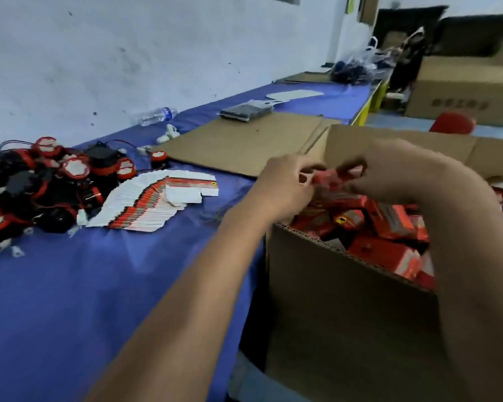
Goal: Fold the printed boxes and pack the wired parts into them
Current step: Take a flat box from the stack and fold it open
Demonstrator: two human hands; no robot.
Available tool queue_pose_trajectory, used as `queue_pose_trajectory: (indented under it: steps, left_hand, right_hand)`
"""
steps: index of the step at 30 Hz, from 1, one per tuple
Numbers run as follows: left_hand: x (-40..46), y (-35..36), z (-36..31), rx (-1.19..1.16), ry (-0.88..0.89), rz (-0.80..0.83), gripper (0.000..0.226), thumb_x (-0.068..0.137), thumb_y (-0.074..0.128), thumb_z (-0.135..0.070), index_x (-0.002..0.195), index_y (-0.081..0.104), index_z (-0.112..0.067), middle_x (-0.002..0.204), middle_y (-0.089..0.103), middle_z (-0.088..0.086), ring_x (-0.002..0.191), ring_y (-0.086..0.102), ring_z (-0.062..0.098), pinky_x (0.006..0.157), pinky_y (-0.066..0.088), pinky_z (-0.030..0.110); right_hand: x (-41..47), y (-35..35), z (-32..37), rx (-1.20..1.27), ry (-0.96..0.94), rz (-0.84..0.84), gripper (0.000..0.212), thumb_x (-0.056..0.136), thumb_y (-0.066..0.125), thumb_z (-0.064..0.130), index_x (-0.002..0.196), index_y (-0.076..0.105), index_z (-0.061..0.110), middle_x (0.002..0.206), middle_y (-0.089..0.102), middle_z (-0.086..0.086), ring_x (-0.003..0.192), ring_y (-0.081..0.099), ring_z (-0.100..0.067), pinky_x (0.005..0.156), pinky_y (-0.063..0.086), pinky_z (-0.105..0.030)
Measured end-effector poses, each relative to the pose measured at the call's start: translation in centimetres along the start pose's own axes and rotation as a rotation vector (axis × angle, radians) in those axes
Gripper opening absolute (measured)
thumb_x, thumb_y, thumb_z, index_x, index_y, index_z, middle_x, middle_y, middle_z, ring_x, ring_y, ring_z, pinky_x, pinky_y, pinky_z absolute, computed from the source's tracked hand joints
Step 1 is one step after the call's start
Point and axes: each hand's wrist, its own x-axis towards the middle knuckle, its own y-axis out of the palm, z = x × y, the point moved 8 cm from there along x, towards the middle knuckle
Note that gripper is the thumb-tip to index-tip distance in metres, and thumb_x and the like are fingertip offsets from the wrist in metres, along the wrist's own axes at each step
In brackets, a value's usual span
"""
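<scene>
Work looks partly done: the brown cardboard carton (346, 300) holds many folded red printed boxes (389, 224). Both the left hand (285, 184) and right hand (404, 172) pinch another small red box (331, 177) with curled fingers. A fanned stack of flat box blanks (154, 203) and a heap of black-and-red wired parts (41, 184) wait on the blue bench (99, 285).

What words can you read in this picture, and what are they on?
None can be read for sure.
Big carton at the far right: dark letters, blurred.
Red boxes in the open carton: print too blurred.
Flat box stack: print too small.
Water bottle: label blurred.
</scene>
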Motion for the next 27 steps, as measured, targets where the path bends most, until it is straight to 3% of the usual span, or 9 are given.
queue_pose_trajectory:
  steps: [3,7,10,14,18,20,22,25,27]
  left_hand:
    - [0.5,1.2,0.7,0.176,-0.024,0.045,0.024,0.090,0.077,-0.014,0.114,0.079,-0.015,0.105,0.076,0.012,0.099,0.072,0.027,0.090,0.056,0.036]
    - [-0.6,-1.1,1.6,-0.050,-0.049,-0.205,0.022,0.086,0.068,0.000,0.099,0.081,-0.012,0.091,0.078,0.005,0.086,0.071,0.013,0.076,0.052,0.015]
    - [-2.2,-3.8,4.2,-0.156,-0.107,-0.455,0.018,0.086,0.067,0.000,0.090,0.080,-0.012,0.091,0.078,0.000,0.086,0.072,0.013,0.080,0.054,0.023]
    - [-5.2,-5.8,11.8,-0.086,-0.426,-0.577,0.021,0.083,0.061,-0.002,0.085,0.077,-0.016,0.086,0.076,-0.002,0.090,0.071,0.019,0.084,0.052,0.030]
    - [-9.7,-7.5,19.0,0.000,-0.695,-0.643,0.014,0.082,0.063,-0.005,0.073,0.070,-0.014,0.069,0.066,0.005,0.095,0.070,0.033,0.065,0.042,0.034]
    - [-11.7,-8.5,21.1,-0.030,-0.733,-0.693,0.012,0.083,0.063,-0.001,0.078,0.069,-0.010,0.073,0.068,0.007,0.090,0.068,0.035,0.066,0.047,0.033]
    - [-13.3,-9.8,22.5,0.012,-0.756,-0.719,0.022,0.081,0.059,0.000,0.077,0.066,-0.020,0.067,0.060,-0.010,0.077,0.060,0.025,0.058,0.040,0.021]
    - [-15.0,-11.3,24.7,-0.008,-0.822,-0.760,0.027,0.079,0.057,0.002,0.082,0.068,-0.023,0.077,0.064,-0.010,0.081,0.059,0.021,0.069,0.041,0.024]
    - [-15.5,-11.9,25.6,-0.030,-0.843,-0.791,0.028,0.080,0.058,0.002,0.085,0.070,-0.023,0.085,0.067,-0.006,0.084,0.059,0.019,0.072,0.040,0.023]
  right_hand:
    - [0.8,2.8,1.2,0.010,-0.030,0.172,0.026,0.100,0.053,0.016,0.111,0.074,0.026,0.084,0.067,-0.002,0.072,0.057,-0.015,0.061,0.046,-0.030]
    - [1.0,4.1,3.3,-0.034,-0.041,0.260,0.036,0.101,0.048,0.009,0.120,0.071,0.029,0.084,0.063,0.010,0.077,0.060,-0.011,0.062,0.047,-0.023]
    - [1.3,1.9,4.4,0.027,0.039,0.004,0.036,0.097,0.053,0.011,0.123,0.071,0.029,0.117,0.069,-0.003,0.106,0.064,-0.025,0.087,0.055,-0.038]
    - [2.8,0.5,11.0,0.323,-0.018,-0.314,0.028,0.087,0.058,0.010,0.105,0.076,0.023,0.103,0.072,-0.007,0.092,0.067,-0.027,0.079,0.059,-0.038]
    - [8.2,7.3,20.7,0.428,-0.108,-0.142,0.028,0.083,0.057,0.012,0.107,0.072,0.016,0.107,0.071,-0.011,0.097,0.066,-0.031,0.071,0.045,-0.028]
    - [11.4,11.5,24.2,0.403,-0.131,-0.040,0.032,0.086,0.057,0.013,0.116,0.067,0.012,0.118,0.069,-0.014,0.110,0.065,-0.034,0.079,0.048,-0.033]
    - [14.5,14.6,26.4,0.287,-0.177,0.003,0.043,0.092,0.057,0.021,0.133,0.055,0.011,0.136,0.060,-0.015,0.127,0.056,-0.034,0.097,0.047,-0.039]
    - [17.6,19.2,27.7,0.183,-0.216,0.141,0.070,0.097,0.058,0.031,0.155,0.025,0.012,0.160,0.030,-0.018,0.149,0.026,-0.036,0.118,0.031,-0.051]
    - [17.8,21.3,28.8,0.097,-0.296,0.183,0.053,0.097,0.056,0.021,0.147,0.041,0.011,0.150,0.045,-0.017,0.140,0.043,-0.034,0.112,0.040,-0.048]
